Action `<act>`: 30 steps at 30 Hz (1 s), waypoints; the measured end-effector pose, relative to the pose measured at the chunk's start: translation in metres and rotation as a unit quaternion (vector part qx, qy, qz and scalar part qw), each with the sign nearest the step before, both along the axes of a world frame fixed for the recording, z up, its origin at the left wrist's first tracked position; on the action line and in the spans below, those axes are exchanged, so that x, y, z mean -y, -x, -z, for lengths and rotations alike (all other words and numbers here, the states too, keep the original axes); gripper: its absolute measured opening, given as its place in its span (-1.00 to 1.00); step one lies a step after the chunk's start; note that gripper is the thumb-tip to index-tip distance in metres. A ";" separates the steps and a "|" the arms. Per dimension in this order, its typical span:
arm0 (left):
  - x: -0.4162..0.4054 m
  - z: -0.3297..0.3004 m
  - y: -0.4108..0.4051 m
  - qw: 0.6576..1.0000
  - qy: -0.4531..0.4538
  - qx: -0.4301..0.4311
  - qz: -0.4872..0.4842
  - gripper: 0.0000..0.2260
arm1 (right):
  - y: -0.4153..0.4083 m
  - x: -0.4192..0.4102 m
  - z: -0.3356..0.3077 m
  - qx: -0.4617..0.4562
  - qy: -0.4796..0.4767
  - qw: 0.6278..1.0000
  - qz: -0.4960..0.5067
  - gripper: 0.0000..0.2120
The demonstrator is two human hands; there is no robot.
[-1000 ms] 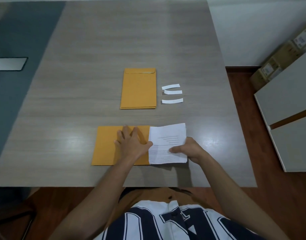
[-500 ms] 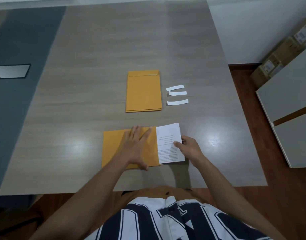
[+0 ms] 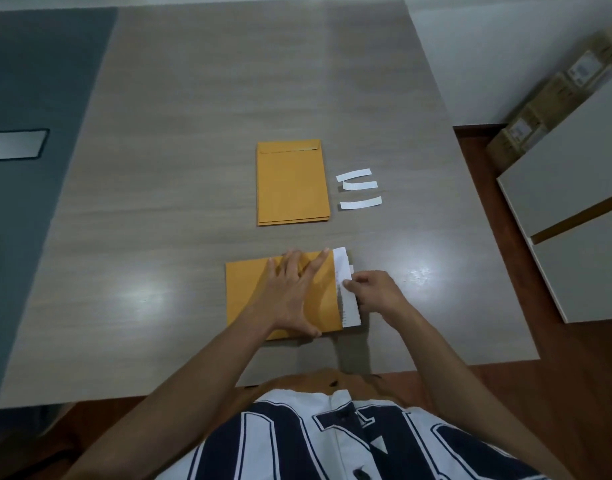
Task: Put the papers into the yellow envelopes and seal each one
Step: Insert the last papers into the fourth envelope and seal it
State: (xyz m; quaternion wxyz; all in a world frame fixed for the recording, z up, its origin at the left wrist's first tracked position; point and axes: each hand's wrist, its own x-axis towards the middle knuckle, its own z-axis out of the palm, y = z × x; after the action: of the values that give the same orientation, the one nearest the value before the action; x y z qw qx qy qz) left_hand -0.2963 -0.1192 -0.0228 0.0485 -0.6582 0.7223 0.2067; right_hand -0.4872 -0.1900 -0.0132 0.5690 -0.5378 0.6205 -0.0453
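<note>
Grey wood-grain bench [image 3: 193,133]: the right hand [image 3: 375,292] pinches the edge of a white paper [image 3: 348,292], only a narrow strip of it showing at the mouth of a yellow envelope [image 3: 249,292] lying sideways near the front edge. The left hand [image 3: 294,296] lies flat on that envelope, fingers spread, gripping nothing. Farther back rests a stack of yellow envelopes [image 3: 292,183], three white strips [image 3: 360,187] just beside its right edge.
</note>
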 end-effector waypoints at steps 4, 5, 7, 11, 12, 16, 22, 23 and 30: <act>-0.006 -0.007 -0.004 1.000 0.002 -0.021 0.001 0.30 | -0.003 0.003 -0.014 0.006 -0.022 1.000 0.005 -0.86; -0.007 -0.009 -0.003 1.000 0.005 -0.026 0.001 0.29 | -0.007 0.002 -0.016 0.011 -0.031 0.999 -0.002 -0.85; -0.009 -0.011 -0.003 0.999 0.008 -0.035 -0.002 0.30 | -0.017 -0.002 -0.018 0.029 -0.057 0.998 -0.010 -0.83; -0.014 -0.010 -0.010 0.999 0.009 -0.035 -0.016 0.30 | -0.034 -0.008 -0.015 0.058 -0.085 0.994 -0.027 -0.83; -0.016 -0.008 -0.013 0.999 0.008 -0.030 -0.021 0.30 | -0.037 -0.008 -0.014 0.057 -0.083 0.994 -0.031 -0.84; -0.020 0.005 -0.023 0.999 -0.025 0.023 -0.024 0.23 | -0.039 -0.007 0.000 -0.007 0.047 0.999 -0.020 -0.92; -0.010 0.012 -0.014 0.997 -0.043 0.068 0.000 -0.02 | -0.032 -0.009 0.028 -0.111 0.257 0.948 -0.154 -0.86; -0.006 0.013 -0.009 0.997 -0.033 0.069 0.005 -0.06 | -0.032 -0.010 0.028 -0.110 0.273 0.943 -0.153 -0.83; 0.005 0.014 0.002 0.995 -0.079 0.060 -0.010 -0.02 | -0.032 -0.012 0.035 -0.117 0.305 0.936 -0.133 -0.79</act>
State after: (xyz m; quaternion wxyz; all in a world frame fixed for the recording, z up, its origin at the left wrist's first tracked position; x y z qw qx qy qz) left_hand -0.2981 -0.1238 -0.0363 0.1413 -0.6706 0.6930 0.2239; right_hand -0.4548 -0.1782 -0.0485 0.3022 -0.7647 0.5616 -0.0928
